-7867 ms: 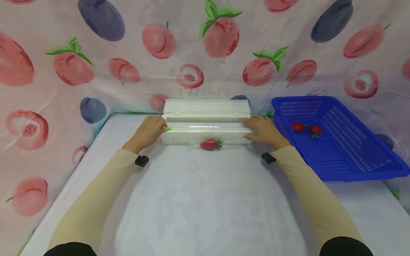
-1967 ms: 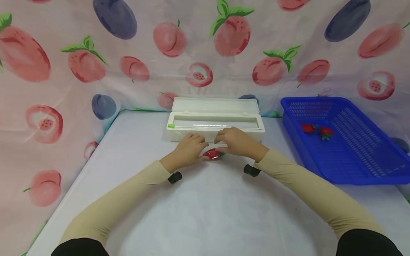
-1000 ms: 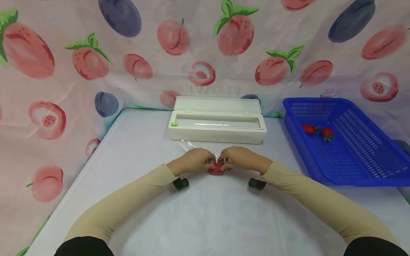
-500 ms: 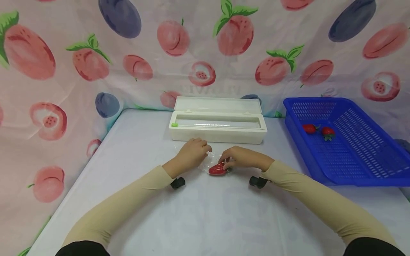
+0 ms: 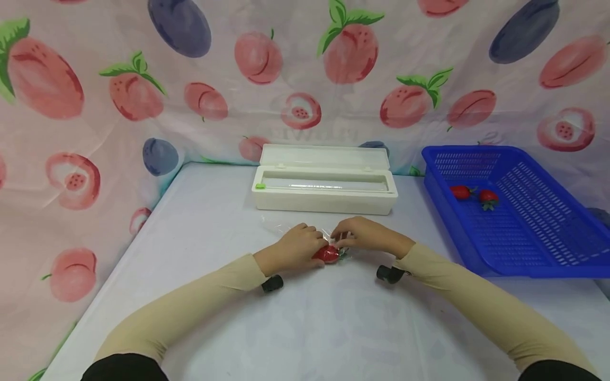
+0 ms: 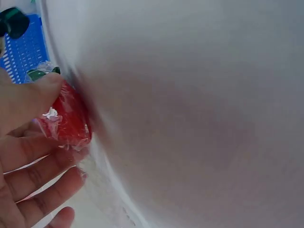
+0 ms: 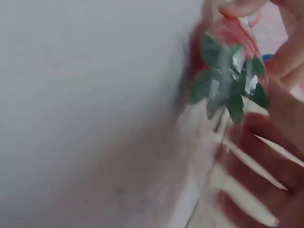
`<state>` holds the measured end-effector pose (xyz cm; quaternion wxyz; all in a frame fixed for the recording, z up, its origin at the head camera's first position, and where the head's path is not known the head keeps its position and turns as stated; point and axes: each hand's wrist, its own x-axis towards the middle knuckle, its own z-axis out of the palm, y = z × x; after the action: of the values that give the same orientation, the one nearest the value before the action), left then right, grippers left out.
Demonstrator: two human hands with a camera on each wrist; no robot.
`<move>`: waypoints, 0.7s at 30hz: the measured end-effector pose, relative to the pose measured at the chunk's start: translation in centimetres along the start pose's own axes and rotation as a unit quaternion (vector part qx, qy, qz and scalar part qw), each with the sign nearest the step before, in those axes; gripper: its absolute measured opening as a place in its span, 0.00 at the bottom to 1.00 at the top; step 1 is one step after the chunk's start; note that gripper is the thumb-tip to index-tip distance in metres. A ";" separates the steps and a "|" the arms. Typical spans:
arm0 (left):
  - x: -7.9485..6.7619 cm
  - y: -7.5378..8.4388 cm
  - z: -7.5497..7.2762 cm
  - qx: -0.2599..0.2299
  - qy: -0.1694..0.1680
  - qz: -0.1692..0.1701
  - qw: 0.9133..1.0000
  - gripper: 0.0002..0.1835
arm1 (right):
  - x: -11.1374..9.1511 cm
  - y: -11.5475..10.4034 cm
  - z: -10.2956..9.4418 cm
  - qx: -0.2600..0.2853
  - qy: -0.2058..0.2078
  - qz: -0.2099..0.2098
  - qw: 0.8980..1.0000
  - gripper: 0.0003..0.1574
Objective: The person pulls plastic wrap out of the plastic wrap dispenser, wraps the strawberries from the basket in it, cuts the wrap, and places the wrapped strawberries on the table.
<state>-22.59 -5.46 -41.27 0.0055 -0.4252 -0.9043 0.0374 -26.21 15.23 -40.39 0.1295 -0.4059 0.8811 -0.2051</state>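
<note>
A strawberry [image 5: 328,254] wrapped in clear cling film [image 5: 278,225] lies on the white tabletop between both hands. My left hand [image 5: 293,248] pinches the berry's pointed end between thumb and fingers, as the left wrist view shows with the red fruit [image 6: 69,116]. At the leafy end, my right hand [image 5: 369,234] has its thumb and fingers curled at the film. In the right wrist view the green leaves [image 7: 232,76] show through the film, with the right fingers [image 7: 266,156] just below, partly blurred.
Behind the hands stands a white cling film dispenser [image 5: 324,202], lid raised, with a green slider [image 5: 260,186] at its left end. To the right is a blue plastic basket [image 5: 538,222] with two strawberries [image 5: 460,192] inside. A fruit-patterned cloth [image 5: 305,63] hangs behind.
The strawberry has come from the dispenser's front toward me, and the film is now separate from the dispenser. Lately the left hand moved from the film's edge down onto the berry; the right shifted slightly right.
</note>
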 end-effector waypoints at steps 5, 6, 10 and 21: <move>0.3 -0.3 0.3 -0.024 -0.010 -0.004 1.000 0.23 | -1.3 -0.7 0.5 -0.112 0.106 -0.101 0.983 0.12; 0.4 -0.3 0.4 -0.029 -0.013 -0.006 0.999 0.23 | -1.4 -0.9 0.6 -0.130 0.117 -0.122 0.977 0.13; 0.5 -0.3 0.4 -0.047 -0.020 -0.012 0.999 0.22 | -1.8 -1.0 1.3 -0.167 0.123 -0.151 0.967 0.20; -0.3 0.1 0.0 0.073 0.060 -0.015 0.995 0.26 | -1.1 -0.8 2.2 -0.226 0.128 -0.125 0.958 0.18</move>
<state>-22.30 -5.64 -41.31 0.0918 -0.4116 -0.9034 0.0777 -24.06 15.05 -41.91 -0.1059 -0.5014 0.8562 -0.0657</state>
